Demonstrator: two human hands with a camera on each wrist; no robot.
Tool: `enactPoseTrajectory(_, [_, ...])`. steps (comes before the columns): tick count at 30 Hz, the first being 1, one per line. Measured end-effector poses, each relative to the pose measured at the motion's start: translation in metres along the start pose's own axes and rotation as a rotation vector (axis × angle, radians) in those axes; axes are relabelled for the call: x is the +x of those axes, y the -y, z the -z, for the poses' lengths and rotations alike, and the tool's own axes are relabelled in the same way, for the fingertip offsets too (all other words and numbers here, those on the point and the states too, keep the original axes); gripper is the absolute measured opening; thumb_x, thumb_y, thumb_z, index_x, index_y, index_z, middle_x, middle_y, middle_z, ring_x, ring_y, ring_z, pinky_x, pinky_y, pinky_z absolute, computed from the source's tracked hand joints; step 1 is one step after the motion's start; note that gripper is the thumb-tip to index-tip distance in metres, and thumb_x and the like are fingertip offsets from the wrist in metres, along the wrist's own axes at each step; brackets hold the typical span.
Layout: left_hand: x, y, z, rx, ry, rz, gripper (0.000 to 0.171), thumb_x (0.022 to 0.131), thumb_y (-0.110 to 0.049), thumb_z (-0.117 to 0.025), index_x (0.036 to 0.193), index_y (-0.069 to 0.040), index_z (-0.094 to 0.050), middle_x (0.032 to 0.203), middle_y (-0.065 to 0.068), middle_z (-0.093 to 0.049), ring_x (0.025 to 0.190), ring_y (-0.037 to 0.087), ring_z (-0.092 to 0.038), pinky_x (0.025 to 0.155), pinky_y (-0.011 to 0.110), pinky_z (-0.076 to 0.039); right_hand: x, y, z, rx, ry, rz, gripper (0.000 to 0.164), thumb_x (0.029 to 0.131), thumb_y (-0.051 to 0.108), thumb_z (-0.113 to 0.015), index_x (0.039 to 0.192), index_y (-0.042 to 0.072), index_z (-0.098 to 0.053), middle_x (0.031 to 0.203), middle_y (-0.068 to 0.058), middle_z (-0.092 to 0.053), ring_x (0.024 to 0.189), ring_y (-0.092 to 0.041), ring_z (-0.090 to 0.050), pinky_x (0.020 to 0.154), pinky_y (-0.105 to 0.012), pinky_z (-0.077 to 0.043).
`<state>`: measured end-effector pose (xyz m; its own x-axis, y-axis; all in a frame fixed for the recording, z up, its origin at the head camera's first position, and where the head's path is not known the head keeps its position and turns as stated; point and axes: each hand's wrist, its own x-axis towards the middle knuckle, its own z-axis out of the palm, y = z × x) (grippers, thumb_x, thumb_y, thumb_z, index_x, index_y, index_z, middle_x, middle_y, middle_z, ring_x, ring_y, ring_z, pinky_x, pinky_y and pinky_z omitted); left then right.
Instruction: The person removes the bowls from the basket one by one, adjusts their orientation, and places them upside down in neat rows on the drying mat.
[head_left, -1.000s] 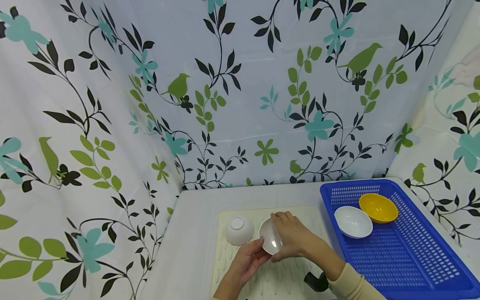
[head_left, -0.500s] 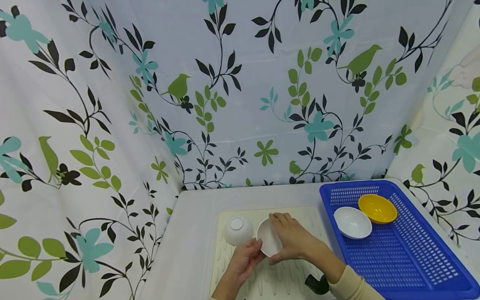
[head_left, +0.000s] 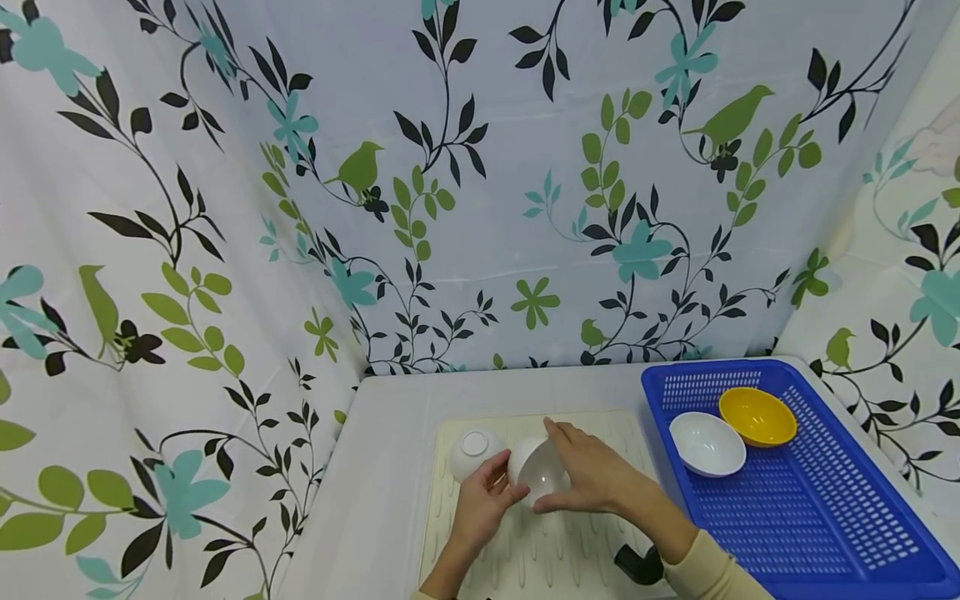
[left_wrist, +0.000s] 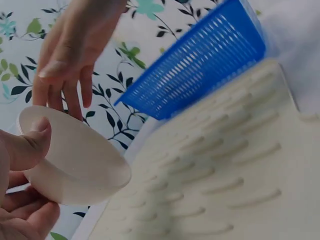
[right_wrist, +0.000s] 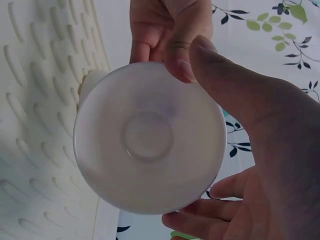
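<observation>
A small white bowl (head_left: pixel 545 478) is held tilted above the cream ridged mat (head_left: pixel 555 554). My left hand (head_left: pixel 480 504) pinches its side, with the thumb inside the rim and fingers underneath, as the left wrist view shows of the bowl (left_wrist: pixel 80 160). Spread around the opposite side is my right hand (head_left: pixel 592 477). Its thumb stands off the bowl in the left wrist view, and its fingers are close to the rim; whether they touch is unclear. Another white bowl (head_left: pixel 472 446) sits upside down on the mat, partly covered by my left hand.
To the right stands a blue perforated basket (head_left: pixel 795 517) containing a white bowl (head_left: pixel 707 444) and a yellow bowl (head_left: pixel 757 417). A patterned curtain (head_left: pixel 465 233) surrounds the white table (head_left: pixel 390 433). A dark device (head_left: pixel 637 566) is at my right wrist.
The held bowl has turned, showing more of its outer side. My left hand has shifted up, now overlapping the upside-down bowl. My right thumb and fingers have spread wider apart.
</observation>
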<state>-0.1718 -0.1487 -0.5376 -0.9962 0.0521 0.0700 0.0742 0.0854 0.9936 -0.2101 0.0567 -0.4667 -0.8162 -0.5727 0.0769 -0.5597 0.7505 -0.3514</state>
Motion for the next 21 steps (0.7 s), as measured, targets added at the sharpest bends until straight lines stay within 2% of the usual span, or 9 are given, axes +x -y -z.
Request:
enactPoseTrajectory(4, [0.000, 0.004, 0.000, 0.241, -0.020, -0.221, 0.066, 0.076, -0.019, -0.076, 0.133, 0.000, -0.048, 0.138, 0.018, -0.050, 0.128, 0.033, -0.049, 0.103, 0.030, -0.046, -0.001, -0.002, 0.001, 0.041, 0.017, -0.025, 0.118, 0.062, 0.082, -0.060, 0.147, 0.007, -0.027, 0.143, -0.017, -0.043, 0.122, -0.035, -0.052, 0.100, -0.053, -0.047])
enactPoseTrajectory(7, [-0.002, 0.007, 0.001, 0.478, -0.048, -0.414, 0.066, 0.074, -0.022, -0.077, 0.131, 0.000, -0.051, 0.136, 0.014, -0.053, 0.125, 0.030, -0.053, 0.101, 0.032, -0.048, -0.002, -0.004, 0.001, 0.059, 0.034, -0.048, 0.115, 0.064, 0.078, -0.062, 0.147, 0.006, -0.028, 0.143, -0.018, -0.043, 0.124, -0.036, -0.051, 0.100, -0.053, -0.047])
enactPoseTrajectory(11, [-0.004, 0.010, 0.001, 0.733, -0.083, -0.658, 0.068, 0.070, -0.020, -0.080, 0.130, -0.002, -0.053, 0.135, 0.013, -0.054, 0.123, 0.027, -0.055, 0.102, 0.028, -0.048, -0.003, -0.007, 0.002, 0.093, 0.040, -0.058, 0.113, 0.065, 0.075, -0.064, 0.147, 0.006, -0.028, 0.143, -0.019, -0.043, 0.124, -0.036, -0.051, 0.097, -0.054, -0.049])
enactPoseTrajectory(16, [-0.004, 0.014, 0.002, 0.893, -0.087, -0.905, 0.075, 0.063, -0.012, -0.083, 0.130, 0.000, -0.052, 0.135, 0.016, -0.052, 0.124, 0.029, -0.053, 0.107, 0.023, -0.042, -0.004, -0.010, 0.001, 0.144, 0.061, -0.049, 0.111, 0.067, 0.071, -0.066, 0.146, 0.004, -0.028, 0.145, -0.019, -0.041, 0.126, -0.035, -0.050, 0.097, -0.053, -0.050])
enactPoseTrajectory(21, [-0.005, 0.014, 0.002, 0.944, -0.075, -1.033, 0.074, 0.064, -0.009, -0.081, 0.131, 0.002, -0.051, 0.136, 0.017, -0.052, 0.124, 0.030, -0.053, 0.107, 0.022, -0.042, -0.004, -0.016, -0.003, 0.219, 0.088, -0.019, 0.110, 0.069, 0.067, -0.068, 0.147, 0.002, -0.026, 0.146, -0.018, -0.040, 0.127, -0.034, -0.048, 0.102, -0.052, -0.047])
